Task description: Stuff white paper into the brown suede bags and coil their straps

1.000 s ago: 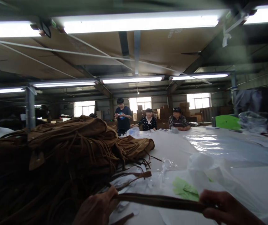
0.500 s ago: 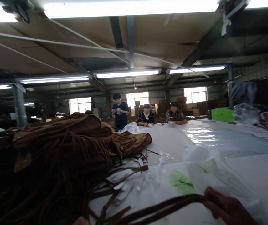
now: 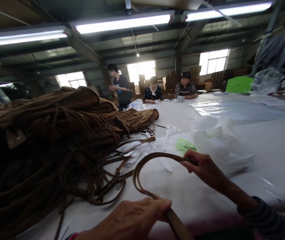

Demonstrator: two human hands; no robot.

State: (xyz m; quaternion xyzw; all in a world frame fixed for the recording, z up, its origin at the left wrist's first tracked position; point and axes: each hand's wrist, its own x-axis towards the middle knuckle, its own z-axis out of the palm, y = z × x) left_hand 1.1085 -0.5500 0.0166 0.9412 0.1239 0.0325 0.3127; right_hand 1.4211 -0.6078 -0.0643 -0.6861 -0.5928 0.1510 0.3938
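A long brown leather strap [image 3: 142, 166] arcs over the white table [image 3: 269, 143] between both my hands. My left hand [image 3: 135, 218] grips the near end of the strap at the bottom of the view. My right hand [image 3: 203, 166] pinches the strap's far part, fingers closed on it, to the right of the middle. A big heap of brown suede bags with fringes and straps [image 3: 50, 133] fills the left side, just left of my hands.
Clear plastic bags [image 3: 219, 141], a green paper piece [image 3: 183, 145] and white gloves [image 3: 135, 150] lie beyond my right hand. Three people [image 3: 153, 90] are at the table's far end. A green object [image 3: 238, 84] and crumpled plastic [image 3: 267, 80] are at the far right.
The view has tipped down toward the table. The strap, held straight between my hands before, now bends into a loop; my hands have come nearer to each other and more into view.
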